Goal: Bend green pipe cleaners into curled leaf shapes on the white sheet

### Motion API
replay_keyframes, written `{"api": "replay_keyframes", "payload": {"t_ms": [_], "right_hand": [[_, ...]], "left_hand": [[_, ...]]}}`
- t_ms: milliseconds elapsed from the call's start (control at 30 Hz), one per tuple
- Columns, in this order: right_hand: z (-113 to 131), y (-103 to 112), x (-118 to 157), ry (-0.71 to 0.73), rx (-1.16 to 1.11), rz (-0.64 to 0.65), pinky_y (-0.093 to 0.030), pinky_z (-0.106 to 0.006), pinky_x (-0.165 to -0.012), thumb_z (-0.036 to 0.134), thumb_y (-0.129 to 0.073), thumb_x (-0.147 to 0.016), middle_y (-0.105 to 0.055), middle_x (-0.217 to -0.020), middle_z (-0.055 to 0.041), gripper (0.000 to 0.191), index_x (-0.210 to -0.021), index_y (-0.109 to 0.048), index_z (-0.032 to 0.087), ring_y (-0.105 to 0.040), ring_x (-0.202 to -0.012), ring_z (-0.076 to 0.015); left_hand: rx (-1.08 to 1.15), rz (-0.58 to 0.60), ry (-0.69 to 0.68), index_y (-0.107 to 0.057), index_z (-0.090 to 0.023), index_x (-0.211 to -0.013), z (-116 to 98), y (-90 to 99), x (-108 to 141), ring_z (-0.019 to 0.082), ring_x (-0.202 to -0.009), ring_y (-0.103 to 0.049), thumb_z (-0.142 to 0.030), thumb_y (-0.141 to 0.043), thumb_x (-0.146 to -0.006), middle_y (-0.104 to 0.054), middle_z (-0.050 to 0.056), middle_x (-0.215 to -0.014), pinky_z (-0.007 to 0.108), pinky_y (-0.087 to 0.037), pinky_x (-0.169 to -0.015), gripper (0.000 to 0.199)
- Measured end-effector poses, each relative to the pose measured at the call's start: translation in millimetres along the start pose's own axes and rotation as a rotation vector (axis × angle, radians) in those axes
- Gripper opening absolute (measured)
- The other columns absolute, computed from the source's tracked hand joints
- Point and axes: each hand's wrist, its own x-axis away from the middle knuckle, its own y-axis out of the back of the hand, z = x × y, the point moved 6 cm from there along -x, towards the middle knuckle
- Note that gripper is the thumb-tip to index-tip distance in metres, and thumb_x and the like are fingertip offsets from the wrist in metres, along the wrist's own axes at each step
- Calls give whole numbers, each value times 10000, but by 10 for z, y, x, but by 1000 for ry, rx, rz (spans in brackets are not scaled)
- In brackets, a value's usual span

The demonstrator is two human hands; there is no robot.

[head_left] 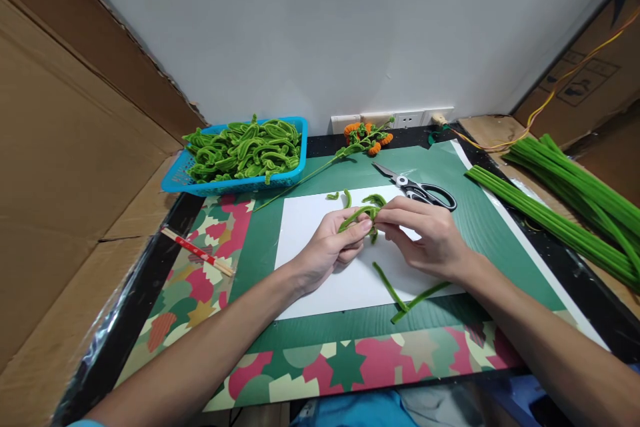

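Observation:
My left hand (336,239) is closed around a bent green pipe cleaner (357,215), held above the white sheet. At the other end of the same piece, my right hand (423,233) pinches with thumb and fingertips. The two hands nearly touch, and their fingers hide part of the piece. Just behind the fingers shows another curled green piece (375,199). Small curled green bits (347,198) lie on the sheet to the left of that. Nearer to me, a short straight green pipe cleaner (389,285) meets another straight one (420,300) partly under my right wrist.
A blue basket (173,177) heaped with curled green pieces stands back left. Orange pipe-cleaner flowers (373,137) on a stem and open scissors (415,187) lie behind my hands. Wrapped chopsticks (197,251) are left; long green pipe cleaners (565,227) are right. Cardboard (65,147) walls the left side.

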Motion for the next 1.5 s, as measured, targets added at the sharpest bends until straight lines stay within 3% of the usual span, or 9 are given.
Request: {"api": "replay_keyframes", "payload": {"t_ms": [433,733,967,1167,1333,1500], "right_hand": [[-61,13,-32,-34,-30,49,-586,-291,-756,95,-608,-1044,-749,-973,-62,152,-1059,-716,201,-711,-844,-171],[-31,-8,-11,-49,-31,78,-526,-286,-679,72,-574,-1012,-717,-931,-70,168,-1032,-703,178,-660,-773,-169],[-55,17,-9,-35,-42,99,-527,-288,-676,90,-574,-1017,-701,-922,-61,168,-1048,-705,191,-637,-751,-161],[-126,151,-78,-176,-118,191,-535,-275,-656,174,-665,-1023,-755,-927,-50,97,-982,-746,210,-669,-743,-153],[-187,282,-108,-274,-96,43,-549,-274,-624,255,-685,-1030,-751,-1020,-73,82,-1007,-755,219,-681,-795,-172],[-184,124,-69,-212,31,179,-498,-270,-585,250,-648,-1054,-738,-890,-41,130,-964,-733,211,-619,-651,-135]], "left_hand": [[-13,-29,-12,-548,-211,-988,9,28,3,40,-472,-117,-412,-757,-993,-276,-127,-623,189,-80,-413,290],[-45,-37,-22,-558,-198,-952,6,17,-8,31,-472,-175,-459,-807,-944,-322,-105,-684,181,-105,-395,361],[-92,-10,-58,-534,-210,-991,34,3,-17,41,-470,-196,-504,-752,-982,-320,-109,-665,180,-106,-397,367],[-114,5,-59,-556,-206,-1019,45,-33,-11,39,-466,-243,-560,-742,-972,-387,-100,-688,180,-156,-400,403],[-217,-9,-118,-629,-163,-1040,15,-80,-1,48,-521,-386,-530,-759,-966,-493,-47,-779,206,-233,-439,396],[-243,-39,-137,-621,-170,-1054,27,-88,24,50,-518,-358,-528,-717,-995,-476,-54,-768,218,-221,-453,375]]}}
